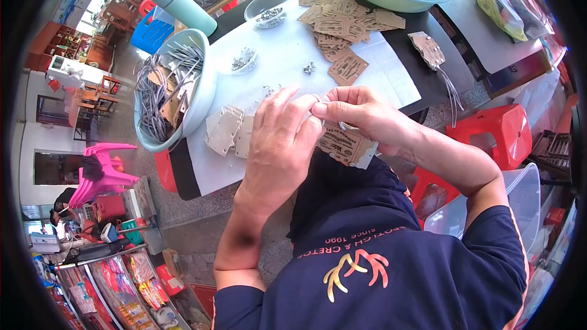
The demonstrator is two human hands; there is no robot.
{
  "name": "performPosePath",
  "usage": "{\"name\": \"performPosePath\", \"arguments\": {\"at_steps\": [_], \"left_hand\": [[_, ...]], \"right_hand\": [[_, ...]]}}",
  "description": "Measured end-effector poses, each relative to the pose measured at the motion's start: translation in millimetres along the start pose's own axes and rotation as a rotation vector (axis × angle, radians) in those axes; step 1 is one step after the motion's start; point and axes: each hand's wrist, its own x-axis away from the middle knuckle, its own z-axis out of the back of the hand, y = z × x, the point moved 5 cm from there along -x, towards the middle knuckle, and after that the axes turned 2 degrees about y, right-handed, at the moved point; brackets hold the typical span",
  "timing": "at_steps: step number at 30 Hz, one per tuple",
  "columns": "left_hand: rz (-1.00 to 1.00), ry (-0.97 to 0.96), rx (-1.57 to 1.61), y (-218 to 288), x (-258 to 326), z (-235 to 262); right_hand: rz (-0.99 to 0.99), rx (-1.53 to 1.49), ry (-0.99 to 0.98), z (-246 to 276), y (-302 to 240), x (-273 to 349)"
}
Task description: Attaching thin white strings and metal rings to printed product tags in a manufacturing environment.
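My left hand (284, 134) and my right hand (364, 113) meet fingertip to fingertip above the table's near edge. The right hand is closed on a brown printed cardboard tag (345, 145), which hangs below its fingers, with part of a thin grey cord (348, 126) at its top. My left fingers are pinched together; what lies between them is too small to make out. Just left of that hand lie several pale blank tags (225, 132). Small metal pieces (309, 68) sit in a little heap beyond the hands, near a spread pile of brown tags (339, 21).
A pale blue basin (205, 101) of grey cords stands at the left. Behind are two clear bowls (249, 61) (267, 7) of metal pieces, a thermos (183, 7) and a green basin (422, 1) of tags. A corded tag bundle (426, 50) lies right, above a red stool (492, 134).
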Motion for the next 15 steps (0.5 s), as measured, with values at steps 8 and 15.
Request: {"name": "performPosePath", "arguments": {"at_steps": [8, 15], "left_hand": [[0.108, 0.0, 0.201, -3.8, 0.0, -6.0], [0.202, 0.177, 0.18, -13.7, 5.0, -3.2]], "right_hand": [[-0.135, 0.173, 0.075, 1.2, -13.2, 13.2], [0.106, -0.122, -0.005, -6.3, -11.1, 10.7]]}}
